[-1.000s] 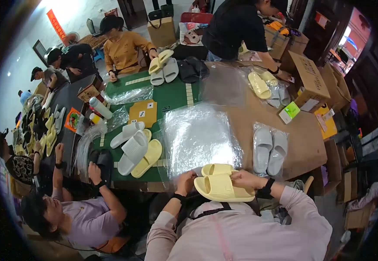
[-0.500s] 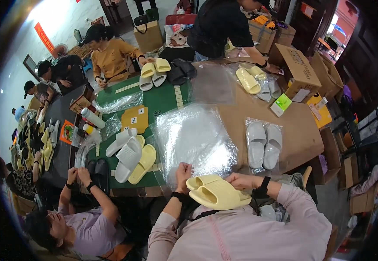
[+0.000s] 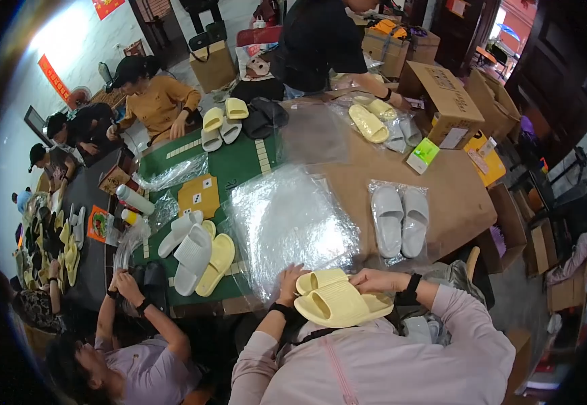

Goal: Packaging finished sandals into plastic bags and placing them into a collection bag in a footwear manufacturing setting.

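Note:
I hold a pair of pale yellow slippers [image 3: 337, 302] stacked together against my chest at the near table edge. My left hand [image 3: 289, 282] grips their left end, by the toe openings. My right hand [image 3: 372, 281] rests on top of their right end, with a black band on that wrist. Just beyond my hands lies a stack of clear plastic bags [image 3: 287, 223] on the table. To the right, a pair of grey slippers sealed in a clear bag [image 3: 399, 219] lies flat on the brown tabletop [image 3: 455, 196].
Loose white and yellow slippers [image 3: 196, 253] lie on the green mat [image 3: 239, 162] at left. A person in lilac [image 3: 138, 351] sits at my left, others along the far side. Cardboard boxes [image 3: 442, 94] and bagged yellow slippers [image 3: 368, 121] stand at the back right.
The yellow slippers have tilted and dropped slightly toward my chest; my right hand has slid over their top. My view has swung a little to the left.

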Tool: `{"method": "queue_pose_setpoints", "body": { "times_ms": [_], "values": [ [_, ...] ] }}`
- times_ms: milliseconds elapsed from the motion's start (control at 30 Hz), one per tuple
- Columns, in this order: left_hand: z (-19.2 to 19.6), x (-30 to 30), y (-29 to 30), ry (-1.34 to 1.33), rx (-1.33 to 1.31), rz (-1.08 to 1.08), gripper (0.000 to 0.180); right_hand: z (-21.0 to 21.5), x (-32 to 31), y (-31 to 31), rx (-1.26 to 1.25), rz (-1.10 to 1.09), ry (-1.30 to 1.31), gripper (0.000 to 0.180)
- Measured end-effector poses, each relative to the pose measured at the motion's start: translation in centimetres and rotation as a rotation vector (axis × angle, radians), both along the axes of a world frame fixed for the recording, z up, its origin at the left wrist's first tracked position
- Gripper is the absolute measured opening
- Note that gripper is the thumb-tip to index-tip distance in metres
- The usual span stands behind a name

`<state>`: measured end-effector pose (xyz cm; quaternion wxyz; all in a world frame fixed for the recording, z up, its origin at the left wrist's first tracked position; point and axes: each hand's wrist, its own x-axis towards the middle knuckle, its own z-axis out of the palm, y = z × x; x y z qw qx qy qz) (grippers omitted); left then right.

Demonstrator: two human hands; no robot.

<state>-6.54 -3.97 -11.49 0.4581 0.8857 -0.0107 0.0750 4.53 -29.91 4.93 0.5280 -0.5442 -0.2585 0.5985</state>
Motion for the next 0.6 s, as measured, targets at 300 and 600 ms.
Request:
{"method": "queue_pose_setpoints", "body": {
  "times_ms": [300,600],
  "values": [
    [2.8,-0.5,-0.1,0.288,0.708,0.14,0.045,-0.2,-0.3,-0.4,-0.032,0.004,-0.008,0.029],
    [0.9,-2.5,2.7,0.297,0.751,0.052,0.032,-0.6,-0.9,-0.3,-0.03,0.033,0.034,0.028]
  ]
}}
